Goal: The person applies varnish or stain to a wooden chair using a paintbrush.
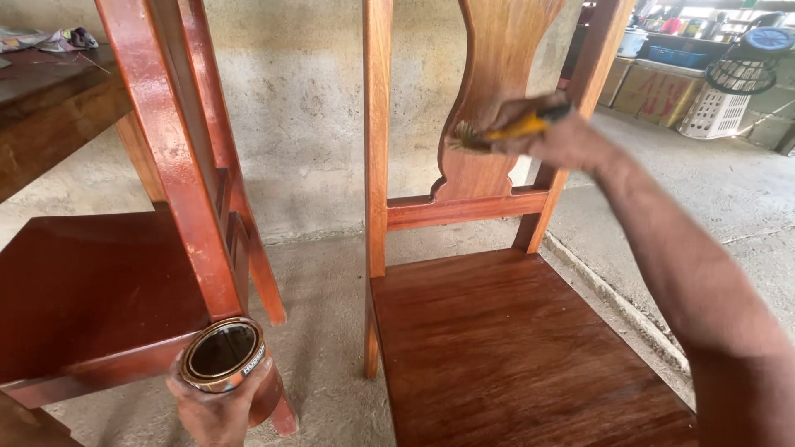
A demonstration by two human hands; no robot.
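The yellow-handled paintbrush (507, 129) was up against the curved centre splat of the reddish-brown wooden chair (489, 331), bristles pressed on the splat's right edge just above the lower crossrail. The right hand (551, 136) was wrapped tight around the brush handle, fingers closed over it, with the forearm reaching in from the lower right across the seat, stretched out fairly straight and angled up toward the chair back. It was a bit blurry there, so I couldn't make out the bristles well.

The two hands were well apart. The left hand (217, 406) sat low, left of the chair's front leg, cupping a small round open metal tin (224, 354) from underneath, fingers curled around its side. The tin was held roughly upright, mouth tilted toward the camera, and inside was dark glossy liquid; how full it was, couldn't tell.

Left of the chair stood a second glossy dark red wooden chair (99, 290), its back post just behind the tin. Behind both was a rough grey concrete wall (306, 124). Far off to the chair's upper right sat a white plastic laundry basket (714, 112) on the concrete floor.
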